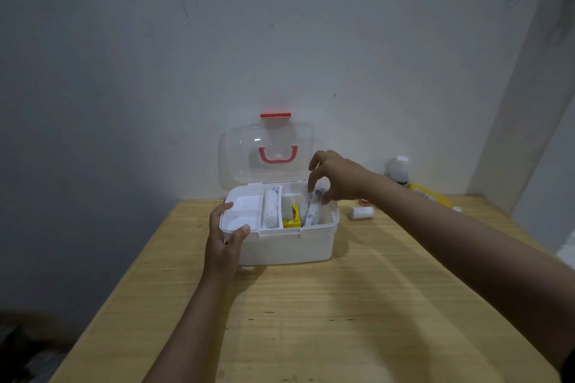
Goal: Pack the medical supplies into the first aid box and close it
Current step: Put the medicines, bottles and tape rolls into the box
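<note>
The white first aid box stands open on the wooden table, its clear lid with a red handle upright against the wall. A white inner tray fills the box's left part and holds one wrapped bandage roll. My left hand grips the tray's front left corner. My right hand pinches the top of two wrapped bandage rolls that stand tilted in the right compartment, beside a yellow packet.
To the right of the box lie a small white bandage roll, a small red-and-white item, a plastic bottle and a yellow package by the wall. The table stretches toward me.
</note>
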Demonstrator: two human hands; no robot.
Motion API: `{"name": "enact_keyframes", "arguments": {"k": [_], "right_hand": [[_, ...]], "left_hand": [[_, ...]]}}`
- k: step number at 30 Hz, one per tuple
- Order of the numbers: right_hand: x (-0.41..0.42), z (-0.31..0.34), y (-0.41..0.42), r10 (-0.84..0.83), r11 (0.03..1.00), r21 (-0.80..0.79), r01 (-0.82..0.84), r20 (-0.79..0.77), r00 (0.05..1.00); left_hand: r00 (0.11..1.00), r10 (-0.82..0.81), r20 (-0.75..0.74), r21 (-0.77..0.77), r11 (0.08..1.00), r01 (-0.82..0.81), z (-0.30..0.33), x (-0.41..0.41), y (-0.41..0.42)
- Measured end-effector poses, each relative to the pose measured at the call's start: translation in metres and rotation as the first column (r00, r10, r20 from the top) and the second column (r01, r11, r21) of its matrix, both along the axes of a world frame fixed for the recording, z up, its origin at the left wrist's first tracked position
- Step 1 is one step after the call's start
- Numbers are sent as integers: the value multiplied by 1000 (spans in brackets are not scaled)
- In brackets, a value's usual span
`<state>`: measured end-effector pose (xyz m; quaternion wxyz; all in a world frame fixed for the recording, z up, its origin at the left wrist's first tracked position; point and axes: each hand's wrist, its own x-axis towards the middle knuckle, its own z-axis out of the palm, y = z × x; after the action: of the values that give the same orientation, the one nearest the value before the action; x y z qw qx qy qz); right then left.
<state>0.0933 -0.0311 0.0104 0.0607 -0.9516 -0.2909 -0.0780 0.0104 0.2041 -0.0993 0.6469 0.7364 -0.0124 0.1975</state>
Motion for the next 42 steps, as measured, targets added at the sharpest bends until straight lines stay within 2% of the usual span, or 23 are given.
{"name": "enact_keyframes", "arguments": {"k": [3,5,7,10,13,15,17,23,29,32,37,40,42], "right_hand": [[-10,3,-23,-2,960,280,3,-1,1000],[-17,-1,-46,-57,880,474,43,17,998],[-24,-14,-75,-164,807,580,115,32,986],[-29,-50,-128,-432,751,579,317,69,899],[-37,-84,-176,-728,619,504,602,80,681],[-42,-99,-195,-823,500,509,701,26,568],[-44,-111,-204,-853,426,524,737,-38,520],[-37,-126,-214,-811,308,669,676,-186,554],[-40,-119,-208,-769,298,725,621,-203,606],[-47,-110,-204,-736,199,786,585,-274,619],[-67,-89,-204,-727,71,856,512,-307,614],[-82,-80,-199,-681,42,889,455,-308,664],[-91,-69,-189,-624,47,921,387,-276,731]], "left_hand": [[1000,2,2,4,1000,-2,1,-1,-1],[1000,0,8,-1,1000,0,2,0,0],[1000,0,16,3,1000,0,2,-1,0],[1000,-1,25,14,1000,1,1,-1,1],[999,0,36,19,1000,0,3,-1,-1],[999,-10,46,16,1000,10,4,-1,-2],[998,-25,52,8,1000,24,5,-2,-3],[999,-28,39,1,1000,28,5,-3,-4],[1000,-12,26,14,1000,12,1,2,-2],[999,-2,34,9,1000,1,1,2,-2],[999,-13,46,-6,1000,14,1,2,-3],[999,-13,39,-17,1000,13,-1,3,-2],[999,-13,35,-11,1000,14,-2,3,-1]]}}
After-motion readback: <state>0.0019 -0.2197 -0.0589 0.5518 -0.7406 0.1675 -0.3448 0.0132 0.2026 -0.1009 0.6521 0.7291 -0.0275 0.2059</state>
